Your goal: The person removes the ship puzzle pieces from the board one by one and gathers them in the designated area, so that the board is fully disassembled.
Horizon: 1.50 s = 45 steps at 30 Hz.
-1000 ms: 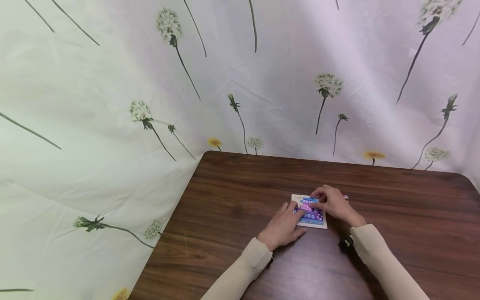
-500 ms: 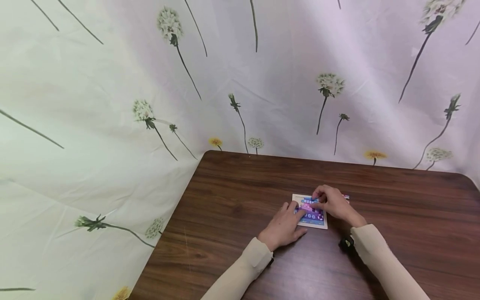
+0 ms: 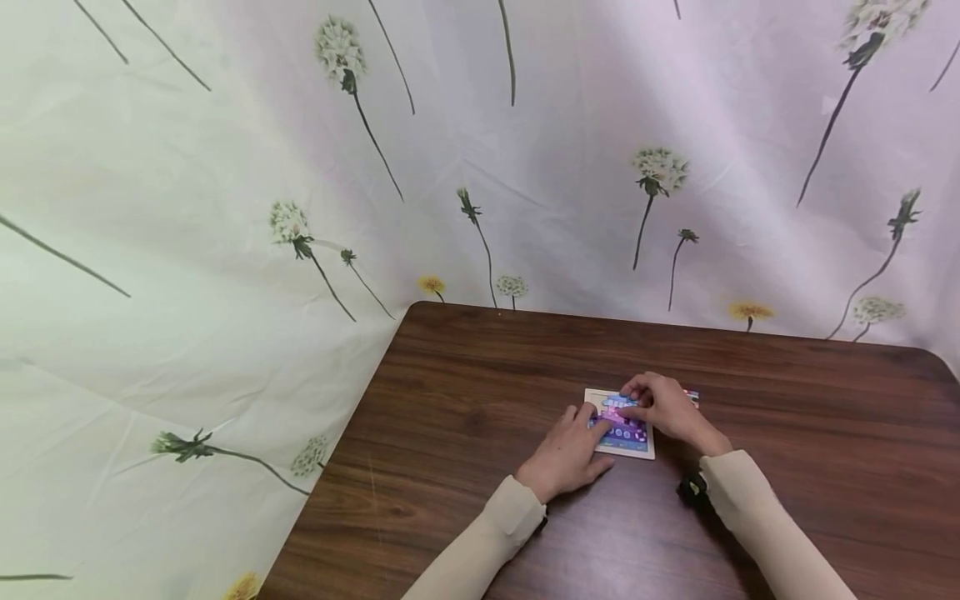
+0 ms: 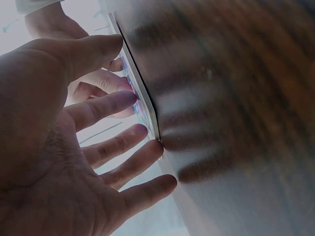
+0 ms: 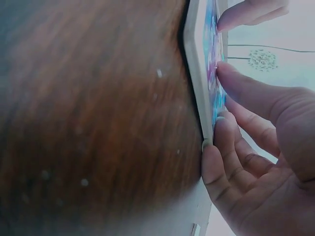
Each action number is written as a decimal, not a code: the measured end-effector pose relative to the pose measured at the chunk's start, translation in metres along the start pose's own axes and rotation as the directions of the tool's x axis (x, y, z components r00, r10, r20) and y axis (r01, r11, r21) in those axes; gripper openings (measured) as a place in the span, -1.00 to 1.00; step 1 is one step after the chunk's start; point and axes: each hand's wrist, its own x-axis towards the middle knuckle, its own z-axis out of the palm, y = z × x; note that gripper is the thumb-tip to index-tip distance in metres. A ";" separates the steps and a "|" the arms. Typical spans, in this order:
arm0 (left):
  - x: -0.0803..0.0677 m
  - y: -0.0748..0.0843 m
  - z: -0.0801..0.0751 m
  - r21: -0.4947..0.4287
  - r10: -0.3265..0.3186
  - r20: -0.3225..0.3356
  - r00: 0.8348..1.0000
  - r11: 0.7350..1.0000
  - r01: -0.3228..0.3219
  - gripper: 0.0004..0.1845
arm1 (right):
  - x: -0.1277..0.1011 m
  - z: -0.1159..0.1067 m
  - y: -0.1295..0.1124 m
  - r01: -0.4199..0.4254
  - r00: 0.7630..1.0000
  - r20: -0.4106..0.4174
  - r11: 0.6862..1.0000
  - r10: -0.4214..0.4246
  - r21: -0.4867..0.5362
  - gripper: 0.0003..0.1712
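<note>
A small jigsaw board (image 3: 628,439) with a cream frame and a blue and purple picture lies flat on the brown wooden table (image 3: 465,400). My left hand (image 3: 589,420) rests beside its left edge, with straight fingertips (image 4: 142,129) touching the board's rim (image 4: 146,112). My right hand (image 3: 643,403) lies over the board's far half. Its index fingertip (image 5: 222,69) presses on the picture (image 5: 212,54), and its other fingers lie against the frame's edge (image 5: 197,83). The hands hide much of the picture.
A small red and blue piece (image 3: 692,395) shows on the table just right of my right hand. A dandelion-print cloth (image 3: 480,167) hangs behind and to the left of the table. A black device (image 3: 692,487) sits at my right wrist.
</note>
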 end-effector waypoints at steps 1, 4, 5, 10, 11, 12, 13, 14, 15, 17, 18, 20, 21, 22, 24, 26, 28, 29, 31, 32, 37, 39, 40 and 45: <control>0.000 0.000 0.000 -0.001 0.000 0.003 1.000 1.000 0.000 -0.41 | 0.000 0.000 0.001 0.000 1.000 -0.001 1.000 0.000 0.001 -0.76; -0.001 0.001 -0.001 -0.003 -0.003 0.006 1.000 1.000 0.003 -0.41 | 0.000 0.001 0.001 0.002 1.000 0.002 1.000 -0.002 0.008 -0.74; -0.001 0.001 -0.001 -0.002 -0.004 0.006 1.000 1.000 0.004 -0.41 | 0.000 0.001 0.001 0.000 1.000 0.003 1.000 0.000 0.011 -0.74; 0.000 0.001 -0.001 0.004 -0.001 -0.002 1.000 1.000 0.001 -0.41 | -0.001 0.000 0.000 0.001 1.000 -0.001 1.000 -0.001 0.017 -0.72; 0.000 0.001 -0.001 0.004 0.001 -0.003 1.000 1.000 -0.001 -0.41 | -0.001 0.000 0.000 0.003 1.000 -0.003 1.000 -0.003 0.013 -0.72; 0.000 0.001 -0.001 0.004 0.003 -0.004 1.000 1.000 -0.003 -0.41 | -0.002 -0.001 0.000 0.006 1.000 -0.006 1.000 -0.006 0.010 -0.72; 0.001 0.001 -0.001 0.006 0.005 -0.003 1.000 1.000 -0.005 -0.41 | -0.002 -0.001 -0.001 0.009 1.000 -0.008 1.000 -0.008 0.005 -0.72; 0.001 0.001 -0.001 0.007 0.007 -0.002 1.000 1.000 -0.007 -0.41 | -0.002 -0.001 -0.001 0.009 1.000 -0.010 1.000 -0.009 0.001 -0.72; 0.001 0.001 -0.002 0.007 0.007 0.001 1.000 1.000 -0.007 -0.41 | -0.003 -0.001 -0.001 0.011 1.000 -0.009 1.000 -0.011 -0.003 -0.73; 0.001 0.002 -0.002 0.005 0.006 0.008 1.000 1.000 -0.006 -0.41 | -0.003 -0.001 -0.001 0.010 1.000 -0.003 1.000 -0.010 -0.004 -0.77; 0.001 0.002 -0.003 0.005 0.004 0.013 1.000 1.000 -0.004 -0.41 | -0.003 -0.001 -0.001 0.007 1.000 0.000 1.000 -0.007 -0.001 -0.79; 0.000 0.002 -0.003 0.003 0.000 0.019 1.000 1.000 0.000 -0.40 | -0.003 0.000 -0.001 0.013 1.000 0.010 1.000 -0.013 0.003 -0.83; 0.000 0.002 -0.003 0.002 -0.002 0.022 1.000 1.000 0.002 -0.40 | -0.004 0.000 -0.001 0.019 1.000 0.016 1.000 -0.019 0.005 -0.84; 0.000 0.003 -0.003 -0.001 -0.003 0.024 1.000 1.000 0.003 -0.40 | -0.004 0.000 -0.001 0.018 1.000 0.017 1.000 -0.018 0.007 -0.85; 0.000 0.003 -0.003 -0.005 -0.005 0.028 1.000 1.000 0.006 -0.40 | -0.004 -0.001 0.000 0.022 1.000 0.020 1.000 -0.022 0.010 -0.86; 0.000 0.003 -0.003 -0.009 -0.008 0.031 0.999 1.000 0.008 -0.40 | -0.004 -0.001 0.000 0.025 0.999 0.023 1.000 -0.025 0.005 -0.87; 0.000 0.004 -0.003 -0.011 -0.009 0.032 0.999 1.000 0.009 -0.40 | -0.005 -0.003 0.001 0.016 1.000 0.025 1.000 -0.016 0.004 -0.89; 0.000 0.004 -0.003 -0.011 -0.009 0.032 0.999 1.000 0.010 -0.40 | -0.005 -0.003 0.001 0.014 1.000 0.027 1.000 -0.014 0.005 -0.90; 0.000 0.004 -0.003 -0.008 -0.009 0.030 0.999 1.000 0.010 -0.41 | -0.006 -0.004 0.001 0.011 0.999 0.030 1.000 -0.012 0.008 -0.91; 0.000 0.004 -0.003 -0.006 -0.010 0.030 0.999 1.000 0.010 -0.41 | -0.006 -0.005 0.001 0.011 0.999 0.032 1.000 -0.011 0.013 -0.91; 0.000 0.004 -0.004 -0.008 -0.015 0.036 0.999 1.000 0.015 -0.41 | -0.007 -0.005 0.000 0.021 1.000 0.001 1.000 -0.021 0.021 -0.90; 0.000 0.003 -0.004 -0.007 -0.014 0.035 0.999 1.000 0.015 -0.41 | -0.008 -0.005 0.001 0.018 1.000 -0.021 1.000 -0.018 0.021 -0.90; 0.000 0.003 -0.004 -0.006 -0.014 0.033 0.999 1.000 0.014 -0.41 | -0.008 -0.005 0.002 0.017 0.999 -0.031 1.000 -0.017 0.022 -0.90; 0.000 0.003 -0.005 -0.003 -0.017 0.035 0.999 1.000 0.017 -0.41 | -0.008 -0.007 0.008 -0.009 0.999 -0.051 1.000 0.010 0.023 -0.90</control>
